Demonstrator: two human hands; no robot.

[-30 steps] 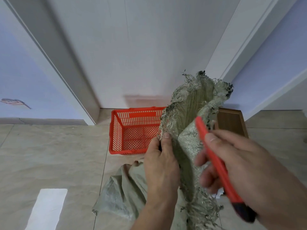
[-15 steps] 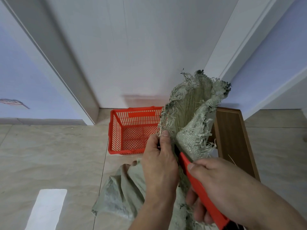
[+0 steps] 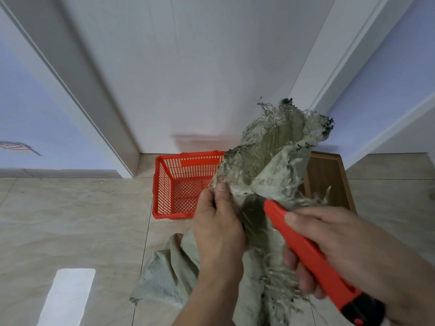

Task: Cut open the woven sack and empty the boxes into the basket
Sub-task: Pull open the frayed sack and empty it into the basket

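Left hand point(image 3: 217, 228) gripping sack point(image 3: 266, 165), right hand point(image 3: 348, 250) angling knife point(image 3: 306, 250) upward

A home interior: white door point(image 3: 188, 67), lavender walls point(image 3: 35, 102), glossy beige floor tiles point(image 3: 70, 220).

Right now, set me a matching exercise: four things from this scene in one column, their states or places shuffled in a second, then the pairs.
Things
1. woven sack
2. basket
3. utility knife
4. wooden board

States
A. red, gripped by the right hand
B. brown, behind the sack on the right
C. frayed, pinched by the left hand
D. red, on the floor by the door

Pairs: 1-C, 2-D, 3-A, 4-B
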